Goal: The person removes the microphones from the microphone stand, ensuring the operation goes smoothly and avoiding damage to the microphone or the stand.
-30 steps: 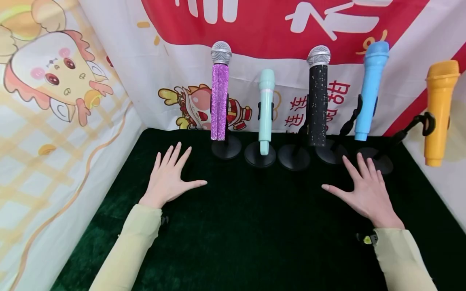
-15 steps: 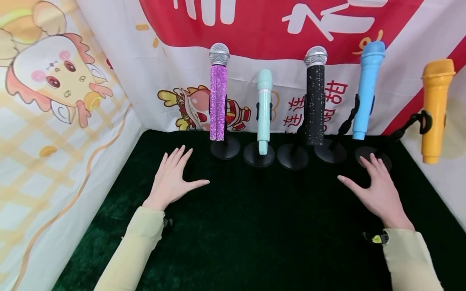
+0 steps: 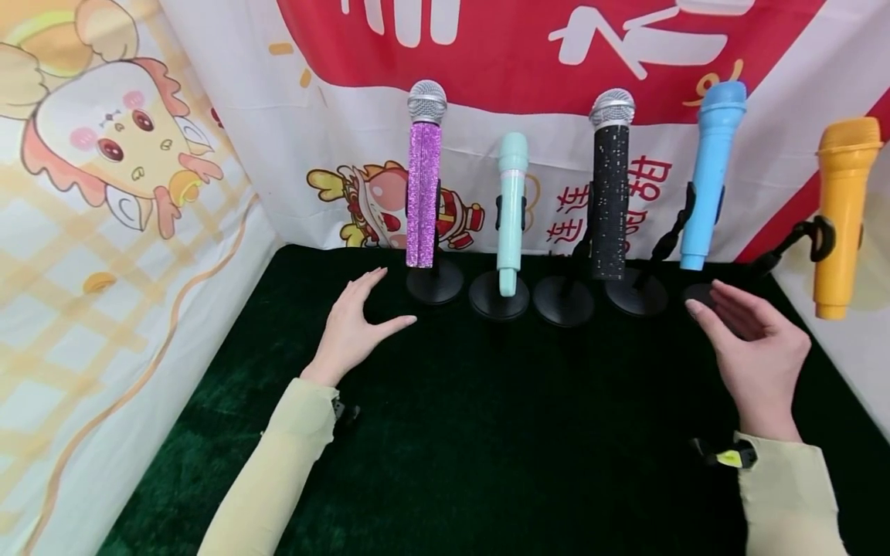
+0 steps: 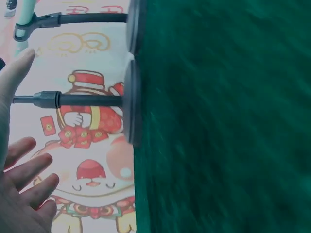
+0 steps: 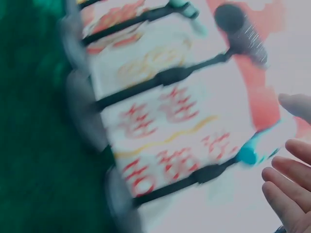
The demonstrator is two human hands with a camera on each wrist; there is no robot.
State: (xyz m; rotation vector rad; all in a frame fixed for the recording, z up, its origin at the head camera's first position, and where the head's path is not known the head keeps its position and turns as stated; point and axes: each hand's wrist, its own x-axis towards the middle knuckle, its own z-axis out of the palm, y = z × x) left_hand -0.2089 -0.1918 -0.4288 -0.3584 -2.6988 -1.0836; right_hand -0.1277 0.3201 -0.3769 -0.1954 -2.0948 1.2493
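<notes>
My left hand [image 3: 351, 332] hovers left of the purple glittery microphone [image 3: 422, 193], thumb spread from bent fingers, holding nothing. In the left wrist view, its fingers [image 4: 34, 170] are apart from the stand pole [image 4: 87, 100]. My right hand [image 3: 761, 347], turned with thumb and fingers curved and a gap between, is below the blue microphone [image 3: 711, 177] and left of the orange microphone [image 3: 843, 216]. It partly hides the orange one's stand base. The blurred right wrist view has its fingers [image 5: 286, 179] near the blue microphone; contact cannot be told.
A mint microphone [image 3: 511, 208] and a black speckled microphone [image 3: 610, 201] stand between, each clipped in a black stand. Round bases [image 3: 565, 303] line the back of the dark green cloth [image 3: 514, 432]. Printed fabric [image 3: 229, 100] rises behind and at the sides.
My left hand has shifted right, toward the purple microphone's stand. The right hand has moved right and turned, its spread fingers now drawn together and curved. The microphones stay in their stands.
</notes>
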